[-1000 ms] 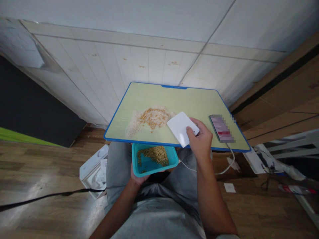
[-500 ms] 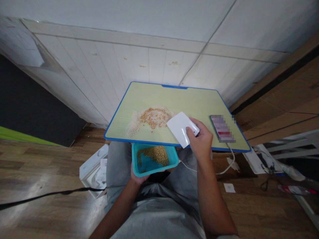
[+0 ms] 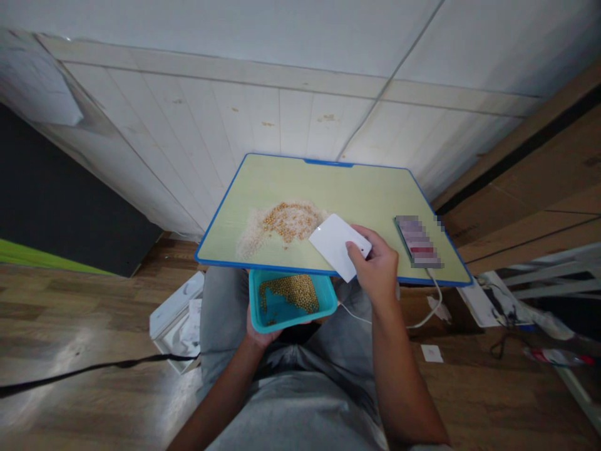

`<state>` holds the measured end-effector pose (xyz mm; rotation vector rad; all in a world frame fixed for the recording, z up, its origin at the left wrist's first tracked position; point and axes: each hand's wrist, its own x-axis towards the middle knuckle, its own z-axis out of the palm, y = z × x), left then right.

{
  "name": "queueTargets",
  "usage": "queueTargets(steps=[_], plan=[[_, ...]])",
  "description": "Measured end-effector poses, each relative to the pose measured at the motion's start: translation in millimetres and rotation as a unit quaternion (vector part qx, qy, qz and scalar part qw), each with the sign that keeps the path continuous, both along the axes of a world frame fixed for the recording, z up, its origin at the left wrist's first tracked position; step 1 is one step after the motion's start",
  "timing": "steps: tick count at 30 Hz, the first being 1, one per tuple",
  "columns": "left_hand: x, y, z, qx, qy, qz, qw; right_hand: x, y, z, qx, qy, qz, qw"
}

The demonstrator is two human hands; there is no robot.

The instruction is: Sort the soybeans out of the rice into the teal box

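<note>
My right hand point(image 3: 375, 266) grips a white flat card point(image 3: 334, 244) by its right corner, holding it over the front of the small blue-rimmed table point(image 3: 357, 188). The card's left edge sits beside a pile of rice mixed with yellow beans point(image 3: 282, 224). Below the table's front edge, my left hand point(image 3: 259, 335) holds up a teal tray point(image 3: 291, 300) from underneath. Yellow beans cover part of the tray's bottom.
A phone point(image 3: 417, 241) with a white cable lies at the table's right side. An open white box point(image 3: 181, 322) and a black strap lie on the wooden floor at left. Cardboard boxes point(image 3: 535, 207) stand at right, a white panelled wall behind.
My right hand has shifted the card slightly left, closer to the pile. The tray and left hand have stayed put.
</note>
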<state>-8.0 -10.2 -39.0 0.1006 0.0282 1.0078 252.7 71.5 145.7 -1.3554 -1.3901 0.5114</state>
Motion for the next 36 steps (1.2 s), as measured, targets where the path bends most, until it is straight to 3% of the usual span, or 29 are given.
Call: queueTargets(steps=[8, 20, 26, 36], plan=[[0, 3, -3.0, 0.007, -0.018, -0.014, 1.0, 2, -1, 1.7, 0.023, 0.008, -0.021, 0.999], [-2, 2, -2.4, 0.011, -0.015, -0.015, 1.0, -3, 0, -2.7, -0.007, 0.011, 0.027, 1.0], [-4, 3, -6.4, 0.017, -0.013, -0.005, 1.0, -10, 2, -1.9, -0.008, 0.01, 0.074, 0.997], [-10, 4, -0.2, -0.001, 0.003, 0.003, 1.0, -17, -2, 4.8, -0.012, 0.001, 0.17, 0.985]])
